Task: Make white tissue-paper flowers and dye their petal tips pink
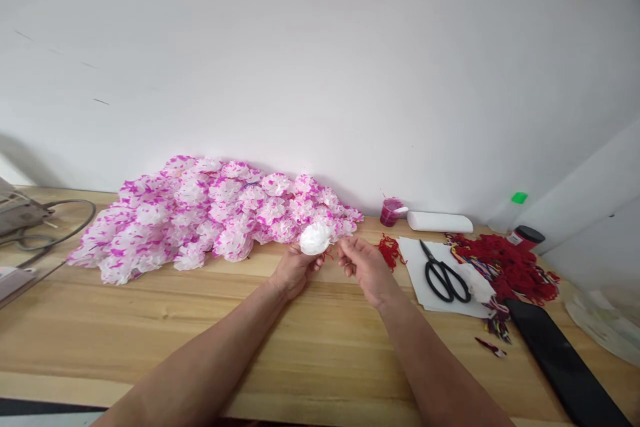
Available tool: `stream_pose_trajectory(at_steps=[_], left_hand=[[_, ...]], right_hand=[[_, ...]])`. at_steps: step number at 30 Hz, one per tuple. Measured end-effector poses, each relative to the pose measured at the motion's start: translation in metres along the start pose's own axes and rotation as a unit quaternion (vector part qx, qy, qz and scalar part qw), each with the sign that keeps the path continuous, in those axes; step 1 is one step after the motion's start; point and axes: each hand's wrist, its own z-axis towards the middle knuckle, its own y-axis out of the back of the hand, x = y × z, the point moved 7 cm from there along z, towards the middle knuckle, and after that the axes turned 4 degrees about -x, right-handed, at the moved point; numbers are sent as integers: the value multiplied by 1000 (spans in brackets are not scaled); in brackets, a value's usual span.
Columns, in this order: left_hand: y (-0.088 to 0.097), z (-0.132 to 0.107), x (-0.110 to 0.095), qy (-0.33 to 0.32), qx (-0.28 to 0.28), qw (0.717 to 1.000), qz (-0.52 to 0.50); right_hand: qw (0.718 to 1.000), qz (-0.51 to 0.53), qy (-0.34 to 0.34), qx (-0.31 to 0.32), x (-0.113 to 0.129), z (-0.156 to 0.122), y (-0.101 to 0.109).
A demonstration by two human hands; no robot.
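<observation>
My left hand (295,271) is closed around the base of a white paper flower (315,239), holding it up over the tabletop. A bit of red yarn (327,255) pokes out beside the left fingers, under the flower. Just to the right, my right hand (364,263) is closed in a pinch, apart from the flower; what it pinches is too small to make out. Behind both hands spreads a large heap of white paper flowers with pink-tipped petals (200,203).
Right of my hands lie red yarn strands (391,251), black-handled scissors (445,275) on white paper sheets (417,267), and a red yarn pile (520,267). A cup of purple-red liquid (391,212) and a white roll (440,221) stand near the wall. A cable (83,230) runs at left.
</observation>
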Motion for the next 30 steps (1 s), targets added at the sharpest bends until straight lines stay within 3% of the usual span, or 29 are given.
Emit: stream_pose_trajectory(at_steps=[3,8,11,15,20,23,26,28,30], left_hand=[[-4,-2,5,33,23,999,-5],[-7,-3,11,69,58,996,25],[-9,-2,13,68,73,994,43],[-9,0,14,58,68,995,50],[-9,-1,16,24,73,994,74],[-10,-1,16,-17,90,991,100],[-13,-2,17,-36,108,986,123],[-15,-2,15,-47,112,984,130],[-17,-2,13,-56,111,984,129]], right_hand=[[984,173,-9,34,28,-17,1],[960,269,59,53,63,-52,20],[934,352,45,49,53,-69,34],[886,462,9,47,19,-93,53],[892,448,-31,45,-7,-123,73],[897,429,-71,75,-3,-128,74],[877,466,-79,82,12,-119,71],[863,490,-74,97,26,-110,60],[871,475,-54,113,42,-103,42]])
